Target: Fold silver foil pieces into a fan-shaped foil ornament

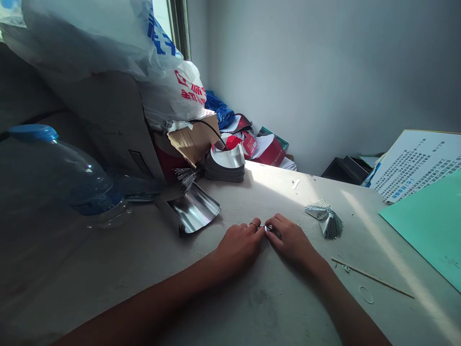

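Near the middle of the table, my left hand (242,244) and my right hand (289,239) meet at the fingertips. Between them they pinch a small piece of shiny silver foil (265,228), mostly covered by the fingers. A ring sits on a finger of my left hand. Left of my hands lies a curled stack of silver foil sheets (197,209). To the right rests a fan-shaped bundle of folded silver foil (326,220), gathered in at its middle. A similar bundle (187,178) lies behind the sheets, beside a thick curved stack of silver sheets (226,166).
A large clear bottle (90,178) with a blue cap stands at the left, before a box under plastic bags (108,43). A thin wooden stick (374,278) and a rubber band (366,295) lie at the right, near a green sheet (428,226). Red boxes (268,150) and papers pile up at the back.
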Motion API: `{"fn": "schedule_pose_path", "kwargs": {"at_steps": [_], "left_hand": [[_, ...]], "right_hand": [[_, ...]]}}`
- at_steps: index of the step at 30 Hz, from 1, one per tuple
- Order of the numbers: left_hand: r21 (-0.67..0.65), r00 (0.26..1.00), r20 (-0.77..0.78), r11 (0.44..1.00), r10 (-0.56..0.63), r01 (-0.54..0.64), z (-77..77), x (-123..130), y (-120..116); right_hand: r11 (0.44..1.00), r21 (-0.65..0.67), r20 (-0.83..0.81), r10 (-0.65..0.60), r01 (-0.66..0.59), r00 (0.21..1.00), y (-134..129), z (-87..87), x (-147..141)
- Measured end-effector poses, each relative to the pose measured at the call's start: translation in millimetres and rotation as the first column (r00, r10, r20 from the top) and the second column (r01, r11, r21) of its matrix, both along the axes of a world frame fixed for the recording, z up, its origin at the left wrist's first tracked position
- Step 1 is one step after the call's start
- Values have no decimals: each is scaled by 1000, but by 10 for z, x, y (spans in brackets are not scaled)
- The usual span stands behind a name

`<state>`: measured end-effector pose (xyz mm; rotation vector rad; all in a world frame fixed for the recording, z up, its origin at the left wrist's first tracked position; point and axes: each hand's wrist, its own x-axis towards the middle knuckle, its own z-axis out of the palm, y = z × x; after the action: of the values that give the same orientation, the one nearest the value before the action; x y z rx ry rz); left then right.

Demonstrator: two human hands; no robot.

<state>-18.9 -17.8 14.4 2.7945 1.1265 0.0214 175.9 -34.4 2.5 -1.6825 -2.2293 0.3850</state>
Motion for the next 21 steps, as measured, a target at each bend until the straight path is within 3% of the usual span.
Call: {"fn": "schedule_pose_path", "kwargs": {"at_steps": [9, 21], "left_hand": [[-27, 1000, -12, 1000, 0, 0, 62, 3, -22], [5, 999, -32, 1000, -25, 26, 26, 1, -6]], "right_hand": [[1000, -1, 15, 6, -6, 1000, 12, -24, 15], [1000, 3, 20, 3, -3, 1000, -6, -8, 7]]}}
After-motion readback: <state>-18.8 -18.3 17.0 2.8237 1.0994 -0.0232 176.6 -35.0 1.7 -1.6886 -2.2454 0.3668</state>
